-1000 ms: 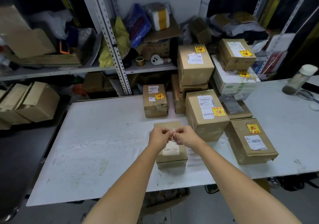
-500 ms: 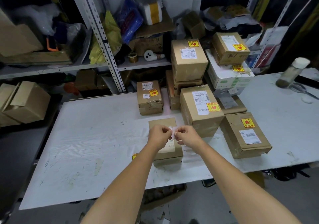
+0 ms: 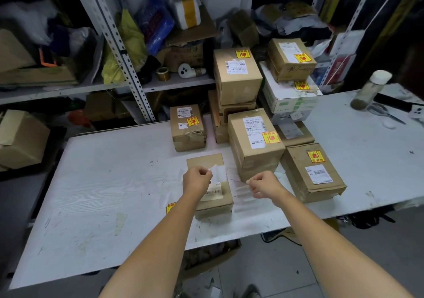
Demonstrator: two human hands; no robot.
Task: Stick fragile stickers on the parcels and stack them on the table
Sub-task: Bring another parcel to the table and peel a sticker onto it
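Observation:
A small brown parcel [image 3: 205, 162] with a barcode label lies on the white table [image 3: 110, 183] near its front edge, no yellow sticker visible on it. My left hand [image 3: 196, 181] hovers over it and pinches a white strip of backing paper [image 3: 218, 173]. My right hand [image 3: 261, 184] is to the right of the parcel, fingers curled in a pinch on a small fragile sticker that barely shows. Another yellow fragile sticker [image 3: 171, 207] lies on the table, half hidden by my left forearm.
Several stickered parcels stand behind and to the right: a small one [image 3: 188, 129], a taller one [image 3: 254, 144], a low one [image 3: 313, 171], and a stack [image 3: 237, 75] against the shelves. A bottle [image 3: 370, 90] and scissors [image 3: 385, 113] lie at the far right.
My hands, pinched together over the parcel before, have pulled apart. The right hand moved right, and the left hand kept the white backing paper.

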